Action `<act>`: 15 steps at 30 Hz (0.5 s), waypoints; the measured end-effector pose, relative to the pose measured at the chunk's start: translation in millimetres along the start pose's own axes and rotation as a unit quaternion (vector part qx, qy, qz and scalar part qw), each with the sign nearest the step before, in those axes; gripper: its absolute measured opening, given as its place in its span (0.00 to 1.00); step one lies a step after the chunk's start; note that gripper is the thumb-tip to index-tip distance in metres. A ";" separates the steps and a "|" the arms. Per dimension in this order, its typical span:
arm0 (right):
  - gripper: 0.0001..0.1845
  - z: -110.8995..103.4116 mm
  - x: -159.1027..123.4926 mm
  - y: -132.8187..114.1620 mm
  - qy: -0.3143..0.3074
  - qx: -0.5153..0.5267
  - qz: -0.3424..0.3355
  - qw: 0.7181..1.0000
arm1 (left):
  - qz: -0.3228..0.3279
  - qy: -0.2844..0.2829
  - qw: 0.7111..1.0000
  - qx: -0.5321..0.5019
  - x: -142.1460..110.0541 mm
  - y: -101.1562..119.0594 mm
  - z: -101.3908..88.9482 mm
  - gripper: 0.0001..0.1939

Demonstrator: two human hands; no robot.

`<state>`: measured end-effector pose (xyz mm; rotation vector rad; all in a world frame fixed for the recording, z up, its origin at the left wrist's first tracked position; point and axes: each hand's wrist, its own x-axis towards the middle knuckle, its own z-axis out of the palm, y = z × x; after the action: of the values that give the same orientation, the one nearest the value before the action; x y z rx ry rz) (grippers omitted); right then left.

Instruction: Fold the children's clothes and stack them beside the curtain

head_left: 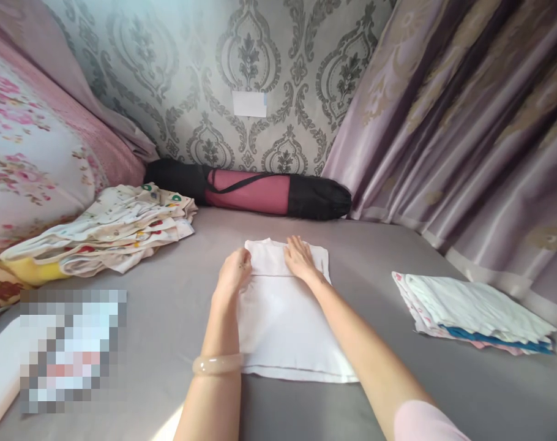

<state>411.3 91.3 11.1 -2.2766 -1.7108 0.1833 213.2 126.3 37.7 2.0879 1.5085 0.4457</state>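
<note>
A white garment [287, 324] lies flat in front of me, its far part folded over into a band with a crease across it. At its far left edge my left hand [235, 269] has its fingers curled closed on the fabric, the fingertips mostly hidden. My right hand [301, 257] rests flat on the folded band, fingers stretched out toward the far edge. A pale bangle [218, 364] circles my left wrist.
The garment lies on a grey sheet [374, 392]. Folded clothes [480, 309] are stacked at right, and a pile of patterned clothes [136, 226] lies at left. A black and dark pink rolled bag [251, 191] runs along the wall. Curtains [466, 122] hang at right; a blurred patch covers something at lower left.
</note>
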 end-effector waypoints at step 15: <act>0.33 1.6 -18.6 32.5 -0.040 -0.069 0.064 0.995 | 0.074 -0.057 0.989 0.118 7.4 -3.6 46.6 0.20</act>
<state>435.3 65.5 -1.6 -2.5144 -1.6643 0.1911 238.2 124.0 -2.3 2.3766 1.4020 0.2030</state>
